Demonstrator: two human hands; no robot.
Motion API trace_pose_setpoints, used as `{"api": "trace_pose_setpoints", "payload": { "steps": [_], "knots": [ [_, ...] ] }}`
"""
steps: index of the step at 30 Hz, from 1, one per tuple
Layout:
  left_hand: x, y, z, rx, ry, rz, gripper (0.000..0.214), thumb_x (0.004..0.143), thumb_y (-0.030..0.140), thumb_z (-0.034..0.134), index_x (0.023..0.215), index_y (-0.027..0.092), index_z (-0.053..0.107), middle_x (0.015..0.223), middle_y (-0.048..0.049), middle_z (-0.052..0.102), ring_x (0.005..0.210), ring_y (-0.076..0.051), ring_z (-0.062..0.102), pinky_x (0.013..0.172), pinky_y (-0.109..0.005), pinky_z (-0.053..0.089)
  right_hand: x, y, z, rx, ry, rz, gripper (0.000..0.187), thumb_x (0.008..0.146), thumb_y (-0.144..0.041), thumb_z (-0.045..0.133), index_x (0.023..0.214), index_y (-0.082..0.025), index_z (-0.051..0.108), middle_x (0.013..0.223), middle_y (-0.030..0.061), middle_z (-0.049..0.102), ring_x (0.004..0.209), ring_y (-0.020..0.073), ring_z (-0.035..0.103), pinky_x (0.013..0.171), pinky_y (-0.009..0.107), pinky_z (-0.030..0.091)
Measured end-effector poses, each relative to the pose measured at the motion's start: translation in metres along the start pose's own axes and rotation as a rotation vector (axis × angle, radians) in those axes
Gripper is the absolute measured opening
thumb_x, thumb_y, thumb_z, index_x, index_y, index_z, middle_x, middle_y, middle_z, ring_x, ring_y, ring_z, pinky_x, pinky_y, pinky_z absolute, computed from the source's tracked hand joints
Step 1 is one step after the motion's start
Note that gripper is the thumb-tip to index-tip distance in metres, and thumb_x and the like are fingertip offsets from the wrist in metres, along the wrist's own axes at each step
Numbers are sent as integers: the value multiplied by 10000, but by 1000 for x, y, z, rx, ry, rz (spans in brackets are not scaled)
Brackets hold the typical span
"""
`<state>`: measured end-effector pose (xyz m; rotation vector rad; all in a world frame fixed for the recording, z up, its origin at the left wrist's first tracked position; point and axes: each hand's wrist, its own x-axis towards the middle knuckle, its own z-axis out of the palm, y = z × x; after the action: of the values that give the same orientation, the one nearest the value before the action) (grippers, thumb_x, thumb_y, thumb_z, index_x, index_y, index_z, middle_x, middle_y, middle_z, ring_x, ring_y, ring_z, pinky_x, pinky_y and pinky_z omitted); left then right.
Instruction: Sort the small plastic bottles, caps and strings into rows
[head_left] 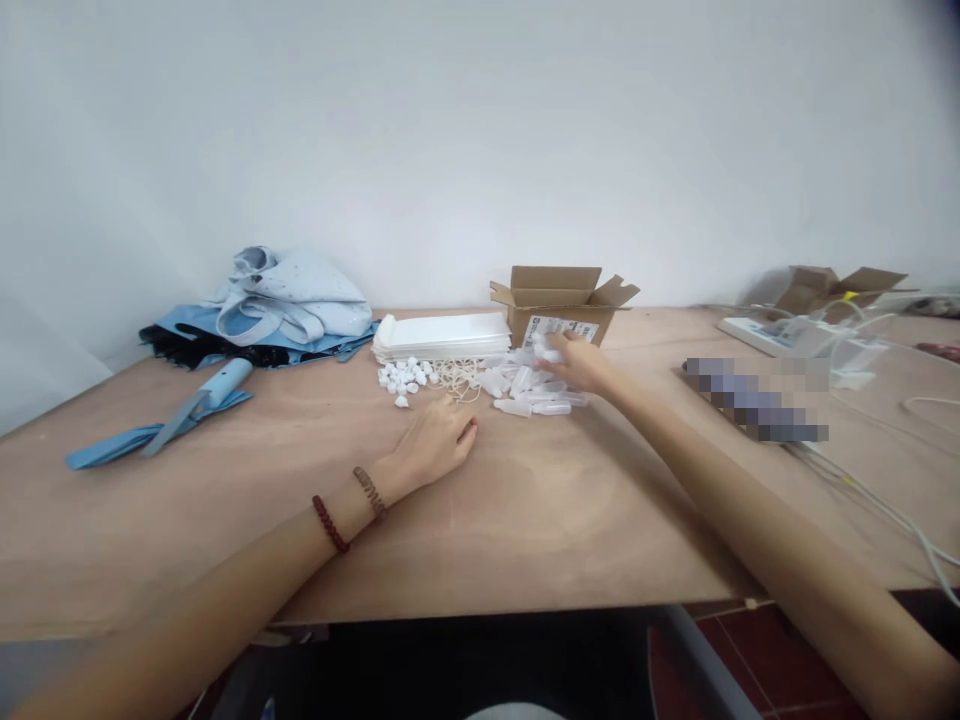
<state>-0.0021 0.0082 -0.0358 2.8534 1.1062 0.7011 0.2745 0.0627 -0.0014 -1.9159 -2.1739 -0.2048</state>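
Observation:
My right hand (576, 362) reaches over a heap of small clear plastic bottles (534, 390) in front of an open cardboard box (559, 300), its fingers closed on one small bottle (545, 349). Knuckles up, my left hand (435, 440) rests on the wooden table (480, 520) with its fingers curled under, near a pile of small white caps (405, 378) and some thin string (459, 378). Two bead bracelets (349, 508) circle the left wrist. A stack of flat white bags (442, 336) lies behind the caps.
A folded blue umbrella (165, 425) and a bundle of pale blue fabric (277, 300) lie at the left. At the right are a blurred-out object (757, 400), white cables (885, 500), a power strip (757, 335) and another open box (832, 288).

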Motion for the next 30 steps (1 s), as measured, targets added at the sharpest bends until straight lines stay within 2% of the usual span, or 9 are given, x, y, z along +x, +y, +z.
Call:
{"api": "trace_pose_setpoints", "payload": {
  "steps": [3, 7, 10, 13, 18, 21, 24, 27, 30],
  "knots": [
    [0, 1, 1, 17, 8, -24, 167, 862, 176, 442, 770, 159, 580, 764, -70, 586, 777, -212, 528, 687, -330, 410, 5, 1, 0, 1, -51, -24, 559, 855, -546, 494, 1274, -176, 479, 1189, 177, 544, 954, 286, 597, 763, 335, 445],
    [-3, -2, -1, 12, 61, -60, 168, 861, 178, 449, 763, 158, 583, 783, -75, 571, 785, -209, 522, 703, -328, 413, 13, -3, -8, 9, -27, -10, 579, 867, -572, 457, 1307, -195, 455, 1211, 183, 546, 993, 297, 591, 757, 336, 439],
    [-6, -5, -5, -5, 101, -83, 158, 855, 169, 453, 768, 159, 585, 794, -76, 566, 793, -205, 519, 720, -327, 415, 24, -4, -23, 19, 25, 9, 509, 880, -539, 463, 1255, -197, 492, 1172, 165, 593, 1006, 288, 588, 757, 329, 428],
    [-8, -6, -7, -10, 94, -82, 161, 857, 168, 451, 771, 161, 587, 781, -74, 567, 784, -204, 515, 719, -327, 418, 28, -9, -38, -16, 84, 25, 371, 893, -468, 477, 1104, -179, 574, 1074, 153, 644, 966, 276, 598, 722, 310, 413],
    [-7, -8, -6, 51, 70, -93, 155, 858, 184, 464, 786, 167, 600, 790, -79, 587, 826, -225, 522, 741, -349, 425, -8, -31, -34, 99, 142, -26, 325, 924, -432, 400, 857, -172, 584, 817, 106, 668, 757, 230, 611, 623, 276, 378],
    [-4, -15, -10, 65, 95, -101, 160, 883, 221, 461, 844, 163, 605, 860, -86, 609, 872, -231, 520, 767, -357, 431, -42, -41, -22, 230, 146, -9, 238, 890, -405, 457, 926, -185, 540, 791, 72, 654, 721, 218, 597, 596, 264, 373],
    [0, -26, -17, 66, 121, -101, 178, 903, 250, 454, 880, 167, 610, 888, -83, 614, 907, -233, 515, 800, -366, 431, -64, -41, -19, 340, 151, -30, 255, 862, -367, 478, 1034, -179, 480, 840, 71, 644, 707, 211, 589, 612, 271, 388],
    [6, -35, -21, 71, 122, -100, 172, 900, 229, 460, 902, 170, 622, 886, -79, 611, 917, -233, 508, 806, -366, 433, -67, -37, -24, 442, 192, 59, 248, 876, -302, 401, 1081, -166, 435, 908, 91, 634, 734, 212, 591, 647, 287, 412],
    [17, -36, -17, 92, 93, -66, 181, 896, 210, 465, 929, 176, 639, 894, -79, 606, 920, -232, 503, 802, -358, 435, -65, -38, -26, 451, 126, 77, 250, 879, -252, 355, 1098, -151, 421, 1005, 127, 619, 838, 232, 595, 714, 314, 427]
  ]
}}
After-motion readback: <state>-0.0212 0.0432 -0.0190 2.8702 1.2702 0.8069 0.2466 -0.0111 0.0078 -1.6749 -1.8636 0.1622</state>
